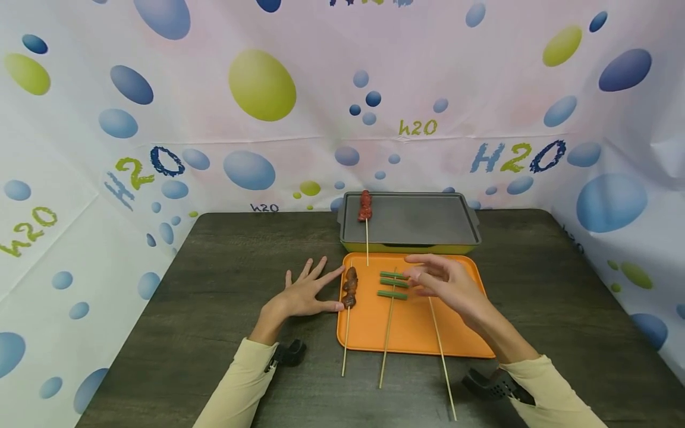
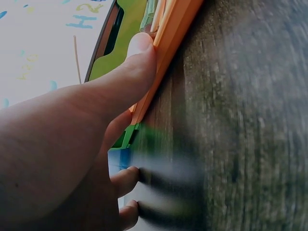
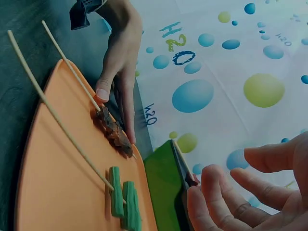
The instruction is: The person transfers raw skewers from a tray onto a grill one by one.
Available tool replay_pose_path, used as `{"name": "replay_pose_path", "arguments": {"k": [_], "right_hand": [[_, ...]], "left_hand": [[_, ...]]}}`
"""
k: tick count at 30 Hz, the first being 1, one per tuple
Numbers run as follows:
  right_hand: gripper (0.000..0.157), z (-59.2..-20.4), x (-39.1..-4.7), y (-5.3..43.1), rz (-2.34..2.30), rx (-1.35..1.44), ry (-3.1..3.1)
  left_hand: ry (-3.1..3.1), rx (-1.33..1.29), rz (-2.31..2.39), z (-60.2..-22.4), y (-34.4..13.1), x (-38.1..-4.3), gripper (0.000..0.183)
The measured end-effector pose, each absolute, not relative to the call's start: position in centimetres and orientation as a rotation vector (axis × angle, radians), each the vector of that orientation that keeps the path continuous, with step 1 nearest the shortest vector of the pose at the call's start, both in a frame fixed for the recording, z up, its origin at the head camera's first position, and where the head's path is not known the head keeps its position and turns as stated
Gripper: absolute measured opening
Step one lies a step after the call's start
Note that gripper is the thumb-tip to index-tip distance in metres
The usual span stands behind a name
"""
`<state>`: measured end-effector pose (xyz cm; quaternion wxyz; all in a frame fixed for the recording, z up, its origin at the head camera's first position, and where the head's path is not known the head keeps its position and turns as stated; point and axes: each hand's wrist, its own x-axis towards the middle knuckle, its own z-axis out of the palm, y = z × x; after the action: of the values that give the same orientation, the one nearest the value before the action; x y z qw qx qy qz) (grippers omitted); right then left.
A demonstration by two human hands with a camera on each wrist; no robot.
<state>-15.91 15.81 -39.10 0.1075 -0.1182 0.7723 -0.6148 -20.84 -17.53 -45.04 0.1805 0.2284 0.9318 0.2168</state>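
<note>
My left hand (image 1: 306, 295) lies spread at the left edge of the orange tray (image 1: 423, 333), thumb and forefinger at its rim. Close to them is a skewer of dark brown meat (image 1: 350, 288), its stick reaching over the tray's front edge. My right hand (image 1: 444, 282) hovers over the tray's right side, fingers loosely bent and holding nothing in the right wrist view. Just left of it, several green vegetable pieces (image 1: 393, 283) are threaded on a second skewer. A third stick (image 1: 441, 356) runs forward from beneath the right hand, its upper end hidden.
Behind the tray stands a green grill with a grey flat top (image 1: 423, 217). A skewer of red meat (image 1: 365, 207) lies on its left part, the stick hanging over the front. The dark wooden table (image 1: 214, 285) meets a bubble-printed cloth (image 1: 299, 137) at the back and sides.
</note>
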Motion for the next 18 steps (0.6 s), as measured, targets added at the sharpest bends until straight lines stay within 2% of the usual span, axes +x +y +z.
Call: {"name": "replay_pose_path", "arguments": {"k": [5,12,18], "right_hand": [[0.047,-38.9,-14.1,17.2,-1.768,-0.355,2.334],[0.052,-40.4,-11.9,19.5,-1.727,-0.332,2.341],[0.052,-42.6,-10.4,21.3,-1.609,-0.465,2.366]], "left_hand": [[2.632,0.649,0.611,-45.3,-17.6,-20.8,0.084],[2.636,0.653,0.602,-45.5,-17.6,-20.8,0.084],[2.642,0.655,0.605,-45.3,-17.7,-20.8,0.083]]}}
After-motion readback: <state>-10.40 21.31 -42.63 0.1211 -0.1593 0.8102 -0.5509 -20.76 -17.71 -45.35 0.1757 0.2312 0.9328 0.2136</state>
